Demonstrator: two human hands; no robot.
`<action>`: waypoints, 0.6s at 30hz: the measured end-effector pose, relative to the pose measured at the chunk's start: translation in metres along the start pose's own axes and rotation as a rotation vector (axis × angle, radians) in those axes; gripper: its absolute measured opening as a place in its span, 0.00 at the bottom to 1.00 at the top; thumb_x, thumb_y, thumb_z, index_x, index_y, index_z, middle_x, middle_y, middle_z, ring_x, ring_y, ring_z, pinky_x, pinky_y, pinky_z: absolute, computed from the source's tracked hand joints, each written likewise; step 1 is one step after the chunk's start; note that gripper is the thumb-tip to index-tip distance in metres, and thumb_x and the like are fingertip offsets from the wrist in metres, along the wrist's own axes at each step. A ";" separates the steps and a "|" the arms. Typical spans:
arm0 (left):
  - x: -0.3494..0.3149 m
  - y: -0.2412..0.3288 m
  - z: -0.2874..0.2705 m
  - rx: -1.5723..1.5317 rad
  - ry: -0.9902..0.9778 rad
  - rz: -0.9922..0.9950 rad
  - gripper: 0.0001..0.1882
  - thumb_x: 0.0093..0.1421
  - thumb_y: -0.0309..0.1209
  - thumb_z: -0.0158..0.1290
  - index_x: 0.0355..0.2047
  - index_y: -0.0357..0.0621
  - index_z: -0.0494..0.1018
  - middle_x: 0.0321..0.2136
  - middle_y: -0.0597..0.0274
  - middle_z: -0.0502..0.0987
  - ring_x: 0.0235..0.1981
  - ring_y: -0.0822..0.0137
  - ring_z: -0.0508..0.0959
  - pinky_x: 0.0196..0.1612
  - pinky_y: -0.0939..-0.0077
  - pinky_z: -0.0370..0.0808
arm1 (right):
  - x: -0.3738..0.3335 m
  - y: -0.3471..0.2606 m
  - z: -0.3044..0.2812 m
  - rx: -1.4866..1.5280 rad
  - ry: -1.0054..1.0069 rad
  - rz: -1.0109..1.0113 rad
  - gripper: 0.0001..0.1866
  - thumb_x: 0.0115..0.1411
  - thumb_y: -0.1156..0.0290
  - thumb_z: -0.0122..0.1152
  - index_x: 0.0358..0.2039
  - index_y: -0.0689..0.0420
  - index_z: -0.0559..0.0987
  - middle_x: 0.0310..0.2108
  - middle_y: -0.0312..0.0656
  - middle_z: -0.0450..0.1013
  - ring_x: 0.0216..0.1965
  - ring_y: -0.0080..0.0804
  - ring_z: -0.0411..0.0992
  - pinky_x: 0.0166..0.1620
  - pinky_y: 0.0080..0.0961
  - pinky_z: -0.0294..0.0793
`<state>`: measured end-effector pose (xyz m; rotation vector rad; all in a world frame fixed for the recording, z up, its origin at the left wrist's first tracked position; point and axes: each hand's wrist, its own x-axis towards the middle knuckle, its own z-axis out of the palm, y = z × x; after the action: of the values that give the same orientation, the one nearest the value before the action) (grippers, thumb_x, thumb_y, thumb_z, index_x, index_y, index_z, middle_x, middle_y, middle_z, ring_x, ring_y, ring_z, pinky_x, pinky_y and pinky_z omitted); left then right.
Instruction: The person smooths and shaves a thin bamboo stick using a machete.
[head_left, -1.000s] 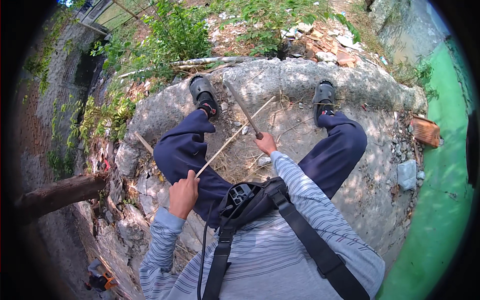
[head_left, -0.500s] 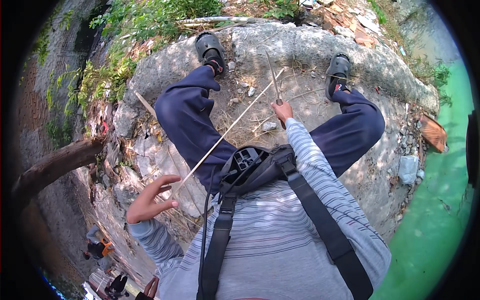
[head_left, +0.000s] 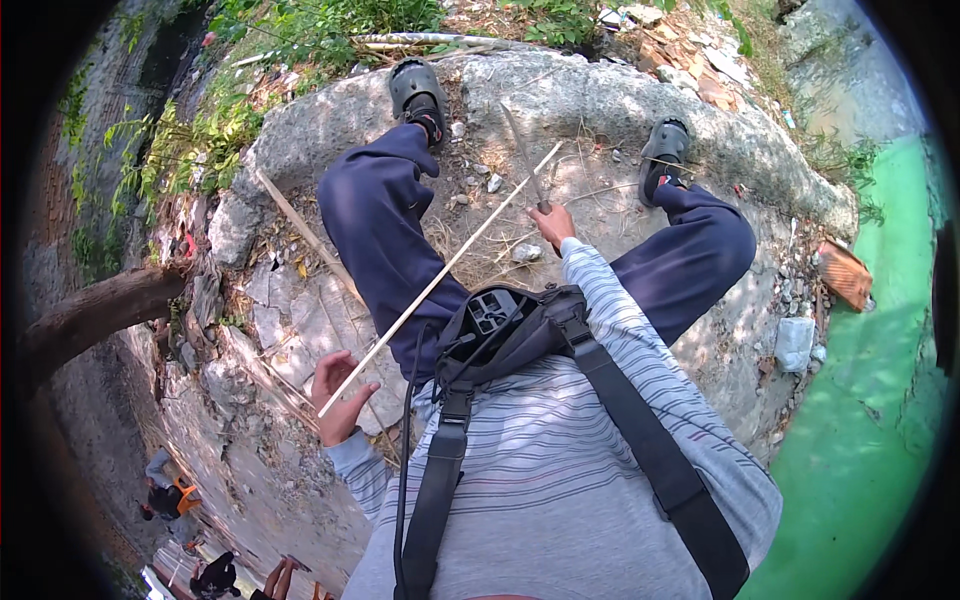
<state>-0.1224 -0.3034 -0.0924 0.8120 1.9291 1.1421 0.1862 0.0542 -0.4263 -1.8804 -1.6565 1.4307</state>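
My right hand (head_left: 553,226) is closed around the handle of a long-bladed knife (head_left: 520,142), its blade pointing away from me. A thin pale stick (head_left: 452,262) slants from my left side across my thigh, and its far end passes by the knife. Where they cross, I cannot tell whether blade and stick touch. At the stick's near end, my left hand (head_left: 343,405) has thumb and fingers apart, with the stick running across the palm between them. No firm grip by the left fingers shows.
Between my feet lie plant scraps and a pale stone (head_left: 526,253). Another wooden strip (head_left: 300,222) lies left of my leg. A log (head_left: 105,300) juts in at left. Green water (head_left: 850,450) borders the right, beside a clear bag (head_left: 795,345). People (head_left: 172,497) are at lower left.
My left hand has moved right and in under the stick's near end. My right hand has shifted slightly left and nearer with the knife.
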 end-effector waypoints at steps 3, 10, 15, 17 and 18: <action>0.012 0.020 0.015 -0.130 -0.049 0.110 0.33 0.43 0.14 0.72 0.50 0.40 0.74 0.42 0.62 0.74 0.44 0.69 0.77 0.51 0.76 0.75 | -0.002 0.003 -0.002 -0.001 0.000 0.011 0.24 0.56 0.48 0.69 0.31 0.62 0.83 0.25 0.49 0.80 0.30 0.41 0.79 0.39 0.39 0.75; 0.069 0.099 0.052 0.303 -0.119 0.588 0.19 0.64 0.44 0.63 0.31 0.38 0.79 0.31 0.60 0.75 0.35 0.63 0.75 0.44 0.67 0.75 | 0.008 0.007 0.001 0.096 0.075 0.064 0.20 0.56 0.54 0.68 0.32 0.63 0.83 0.27 0.49 0.81 0.32 0.41 0.80 0.39 0.37 0.76; 0.124 0.137 0.102 -0.421 -0.202 0.781 0.48 0.68 0.70 0.19 0.23 0.40 0.71 0.18 0.61 0.68 0.21 0.64 0.68 0.37 0.59 0.74 | 0.001 -0.022 -0.001 0.172 0.228 0.020 0.19 0.56 0.56 0.65 0.34 0.62 0.84 0.29 0.53 0.81 0.35 0.48 0.81 0.41 0.40 0.76; 0.137 0.158 0.116 -0.546 -0.242 0.798 0.47 0.68 0.71 0.20 0.22 0.41 0.70 0.15 0.63 0.65 0.18 0.66 0.65 0.31 0.63 0.72 | 0.001 -0.039 -0.002 0.196 0.281 0.025 0.17 0.57 0.58 0.66 0.35 0.62 0.84 0.28 0.48 0.81 0.32 0.40 0.81 0.39 0.35 0.77; 0.142 0.171 0.121 -0.625 -0.263 0.780 0.45 0.68 0.71 0.21 0.20 0.42 0.67 0.13 0.65 0.62 0.16 0.68 0.60 0.26 0.67 0.66 | 0.001 -0.044 -0.004 0.206 0.294 0.024 0.17 0.57 0.58 0.66 0.35 0.62 0.84 0.28 0.48 0.81 0.32 0.40 0.81 0.39 0.35 0.77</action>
<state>-0.0704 -0.0670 -0.0167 1.3008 0.9254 1.8431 0.1624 0.0706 -0.3931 -1.8912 -1.3037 1.2111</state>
